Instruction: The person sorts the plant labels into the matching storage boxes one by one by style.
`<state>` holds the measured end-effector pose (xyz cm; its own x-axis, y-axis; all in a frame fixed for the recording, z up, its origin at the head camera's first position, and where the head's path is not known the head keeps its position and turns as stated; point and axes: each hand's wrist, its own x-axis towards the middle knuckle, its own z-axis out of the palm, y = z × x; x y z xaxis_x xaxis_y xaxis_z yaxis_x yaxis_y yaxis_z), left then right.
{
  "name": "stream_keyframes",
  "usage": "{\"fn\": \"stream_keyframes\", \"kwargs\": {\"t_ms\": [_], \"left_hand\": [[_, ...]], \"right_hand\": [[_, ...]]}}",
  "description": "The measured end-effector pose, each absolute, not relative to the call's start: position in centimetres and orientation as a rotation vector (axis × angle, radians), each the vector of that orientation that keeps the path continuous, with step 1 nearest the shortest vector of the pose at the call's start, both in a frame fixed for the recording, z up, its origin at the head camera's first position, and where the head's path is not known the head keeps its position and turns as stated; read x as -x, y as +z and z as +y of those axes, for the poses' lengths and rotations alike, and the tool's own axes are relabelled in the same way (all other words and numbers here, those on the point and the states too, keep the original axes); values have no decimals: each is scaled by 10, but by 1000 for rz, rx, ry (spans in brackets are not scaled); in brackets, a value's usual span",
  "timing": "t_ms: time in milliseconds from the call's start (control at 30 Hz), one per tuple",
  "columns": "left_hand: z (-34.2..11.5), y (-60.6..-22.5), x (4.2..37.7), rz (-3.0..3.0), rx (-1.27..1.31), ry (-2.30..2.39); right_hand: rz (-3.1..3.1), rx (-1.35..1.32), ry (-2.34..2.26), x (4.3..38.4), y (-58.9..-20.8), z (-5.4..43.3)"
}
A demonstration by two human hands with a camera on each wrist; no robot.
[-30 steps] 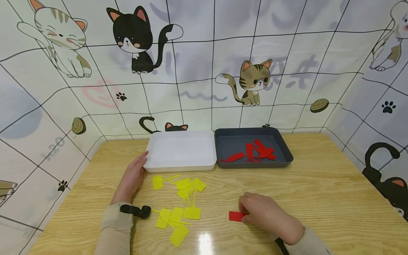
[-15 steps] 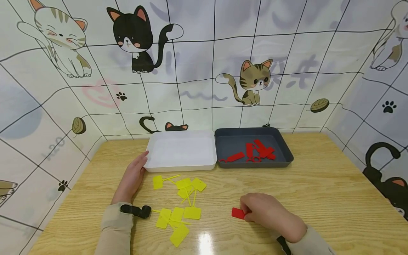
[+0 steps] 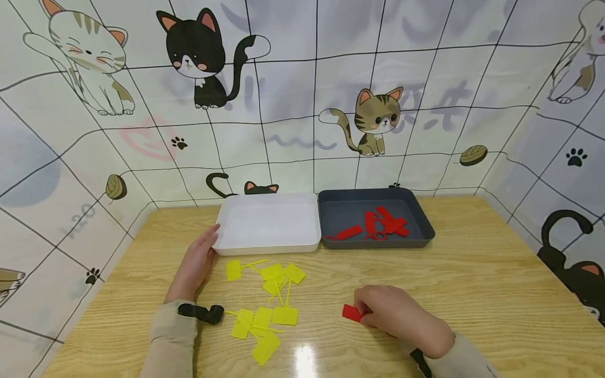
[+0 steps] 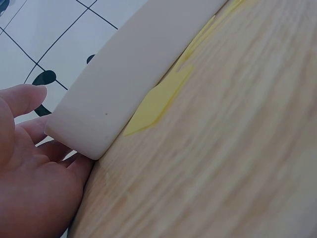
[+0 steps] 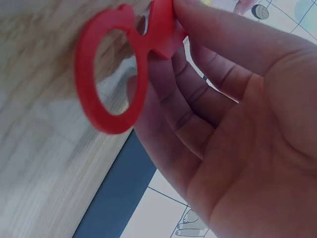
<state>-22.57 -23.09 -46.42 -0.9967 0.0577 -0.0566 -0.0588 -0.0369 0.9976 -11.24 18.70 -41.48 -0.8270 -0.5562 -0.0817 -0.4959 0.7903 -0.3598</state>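
Note:
My right hand pinches a red plastic tag with a ring between thumb and fingers, low over the table's right half. In the right wrist view the tag's open ring sticks out from the fingers, which cover part of its flat body. My left hand rests against the left side of a white tray; the left wrist view has its fingers at the tray's corner and the thumb apart. Several yellow plastic tags with thin tails lie scattered between the hands, in front of the white tray.
A dark grey tray stands right beside the white one, holding several red tags. Both trays are at the back of the wooden table. Behind rises a cat-printed wall cloth, which also closes in both sides.
My right hand has moved slightly right and back left, and the red tag's visible end has tilted up and away. The left hand, trays and yellow tags have stayed put.

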Motion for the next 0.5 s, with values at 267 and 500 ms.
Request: {"fn": "stream_keyframes", "kwargs": {"t_ms": [267, 500], "left_hand": [[-230, -464, 226, 2138, -5, 2202], [-231, -464, 226, 2136, 1, 2201]], "right_hand": [[2808, 766, -481, 116, -413, 187], [2775, 796, -501, 118, -413, 188]]}}
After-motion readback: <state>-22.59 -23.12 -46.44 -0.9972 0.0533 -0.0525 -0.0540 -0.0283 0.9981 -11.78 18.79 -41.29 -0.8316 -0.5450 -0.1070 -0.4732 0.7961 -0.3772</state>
